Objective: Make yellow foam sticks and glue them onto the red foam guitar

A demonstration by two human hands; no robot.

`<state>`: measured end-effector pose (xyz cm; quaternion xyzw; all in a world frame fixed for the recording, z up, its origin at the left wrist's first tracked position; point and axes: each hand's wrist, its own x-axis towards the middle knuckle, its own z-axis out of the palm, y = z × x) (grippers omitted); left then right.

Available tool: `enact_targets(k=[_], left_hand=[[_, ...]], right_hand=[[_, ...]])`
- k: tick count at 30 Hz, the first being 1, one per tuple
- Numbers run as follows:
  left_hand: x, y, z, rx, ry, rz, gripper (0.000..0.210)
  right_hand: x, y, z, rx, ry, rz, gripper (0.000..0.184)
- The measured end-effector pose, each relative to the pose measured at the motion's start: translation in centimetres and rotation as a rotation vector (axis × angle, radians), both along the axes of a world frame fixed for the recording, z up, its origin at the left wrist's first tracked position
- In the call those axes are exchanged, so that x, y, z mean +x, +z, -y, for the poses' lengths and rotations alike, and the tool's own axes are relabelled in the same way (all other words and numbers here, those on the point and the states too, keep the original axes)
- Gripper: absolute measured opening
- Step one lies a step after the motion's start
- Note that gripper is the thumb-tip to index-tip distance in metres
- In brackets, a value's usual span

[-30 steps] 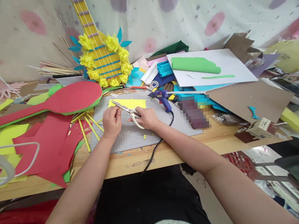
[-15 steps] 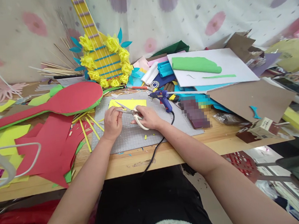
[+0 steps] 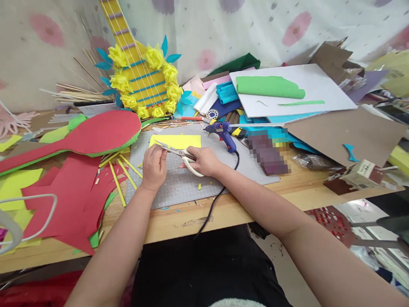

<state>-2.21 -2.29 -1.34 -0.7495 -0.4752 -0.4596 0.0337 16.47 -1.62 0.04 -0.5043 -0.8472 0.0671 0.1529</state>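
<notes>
The right hand gripped the scissors, its fingers at the white handles and the blades pointing left. The left hand was closed, thumb and forefinger pinched together right at the blades; whether anything small sat in that pinch could not be told.

What had just changed was the scissors: half a second earlier the blades stood in a wider V, and now they lay closer together. Both hands had stayed in nearly the same spot, so the work looked like small, careful snipping at the left fingertips, judged to be in progress rather than finished. The right hand seemed to do the moving, the left to steady.

The scissors were held over the gray cutting mat, near the middle of the bench. Just beyond them, a yellow sheet lay flat on the mat, partly behind the hands. A blue glue gun rested to its right, its black cord running toward the near edge. Thin yellow strips fanned out left of the left hand, near the red paddle-shaped piece.
</notes>
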Motion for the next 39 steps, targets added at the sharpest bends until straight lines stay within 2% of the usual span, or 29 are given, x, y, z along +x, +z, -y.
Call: enact_targets(k=[6,12,17,21,27,33,39], left_hand=[[0.32,0.88,0.55,-0.006,-0.064,0.027,0.023],[0.21,0.57,0.48,0.006,-0.069,0.046,0.016],[0.26,0.17,0.13,0.052,-0.099,0.087,0.011],[0.40,0.14,0.02,0.064,-0.106,0.105,0.012],[0.42,0.00,-0.02,0.085,-0.051,0.095,0.014],[0.36,0.37,0.10,0.089,-0.084,0.071,0.013],[0.37,0.36,0.16,0.088,-0.100,0.053,0.014]], right_hand=[[0.15,0.19,-0.13,-0.003,-0.075,-0.055,0.041],[0.30,0.16,-0.23,0.012,0.088,-0.135,0.042],[0.22,-0.20,-0.29,0.036,0.125,-0.151,0.042],[0.17,-0.28,-0.21,0.027,0.101,-0.133,0.044],[0.12,-0.29,-0.20,0.037,0.028,-0.056,0.046],[0.65,-0.10,-0.58,0.036,-0.046,-0.026,0.046],[0.92,0.12,-0.54,0.017,0.093,-0.099,0.044]])
